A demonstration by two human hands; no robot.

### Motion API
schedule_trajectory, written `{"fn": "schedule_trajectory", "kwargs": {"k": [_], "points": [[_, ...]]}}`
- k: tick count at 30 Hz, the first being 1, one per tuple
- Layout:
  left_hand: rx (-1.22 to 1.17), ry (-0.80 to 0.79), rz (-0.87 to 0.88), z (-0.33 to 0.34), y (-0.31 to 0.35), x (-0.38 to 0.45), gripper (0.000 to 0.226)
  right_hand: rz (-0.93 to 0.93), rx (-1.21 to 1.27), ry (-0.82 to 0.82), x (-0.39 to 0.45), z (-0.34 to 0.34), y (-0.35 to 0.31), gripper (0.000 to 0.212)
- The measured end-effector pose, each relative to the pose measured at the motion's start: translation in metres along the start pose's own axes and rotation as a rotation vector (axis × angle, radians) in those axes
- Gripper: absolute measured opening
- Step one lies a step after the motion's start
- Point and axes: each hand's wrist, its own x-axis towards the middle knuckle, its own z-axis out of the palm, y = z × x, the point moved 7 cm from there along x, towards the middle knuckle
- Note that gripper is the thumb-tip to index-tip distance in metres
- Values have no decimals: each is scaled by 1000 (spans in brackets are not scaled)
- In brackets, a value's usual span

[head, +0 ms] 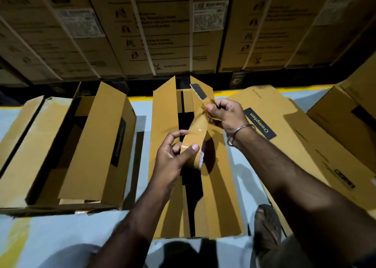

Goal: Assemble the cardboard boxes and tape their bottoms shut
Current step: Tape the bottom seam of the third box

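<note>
Head view looks down on the taping step: the roll of brown tape (200, 145) sits in the left hand (173, 155), whose fingers (192, 148) curl round its rim with the thumb pressed on the outer face. From the roll a drawn-out strip (198, 125) rises to the right hand (225, 115), whose fingers (211, 107) pinch the crumpled free end. So both sets of fingers are clamped, one on the roll and one on the strip's end.

Directly beneath both hands lies the box being worked on (162, 115), long and narrow. Its flaps are not closed: a dark gap runs along the middle between the two long flaps, and the far flaps stand up beyond the right fingers. No tape shows on that seam yet, so I judge the job for this box is only begun.

The next move probably calls for smoothing the twisted end, bringing the flaps together, and pressing the strip down at one end of the gap before drawing the roll along it. The crumpled end could stick to itself.

Left of the left fingers sits a second box (97, 145) with flaps partly folded in; nothing is visible inside either box, only shadow. Right of the right fingers a flattened carton (284, 121) lies on the floor (61, 237). Beyond everything, a wall of strapped cartons (162, 33) stands stacked.
</note>
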Motion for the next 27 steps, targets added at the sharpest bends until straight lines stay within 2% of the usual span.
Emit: {"fn": "schedule_trajectory", "kwargs": {"k": [3, 5, 9, 11, 13, 16, 18, 21, 25, 27], "points": [[-42, 42, -27, -5, -11, 4, 49, 74, -22, -8, 8, 11, 17, 13], [-72, 59, -30, -6, -17, 8, 59, 50, -78, -20, 21, 17, 21, 8], [-87, 31, -11, -6, -27, 23, 83, -3, -199, -41, 61, 32, 9, 14], [-61, 46, -27, -9, -33, 34, 75, -14, -281, -54, 82, 39, 2, 18], [-31, 55, -23, -12, -37, 46, 53, -17, -388, -54, 106, 48, 1, 16], [49, 54, 54, -12, -42, 73, 25, -14, -506, 2, 144, 56, 8, 19], [230, 127, 149, -15, -53, 89, 16, 12, -518, 59, 172, 59, 11, 24], [563, 204, 202, -12, -76, 113, 22, 19, -573, 138, 207, 61, 7, 24], [490, 228, 273, -10, -80, 154, 27, 5, -639, 162, 252, 68, 2, 11], [425, 238, 276, -15, -87, 180, 37, 15, -639, 190, 274, 71, 9, 9]]}}
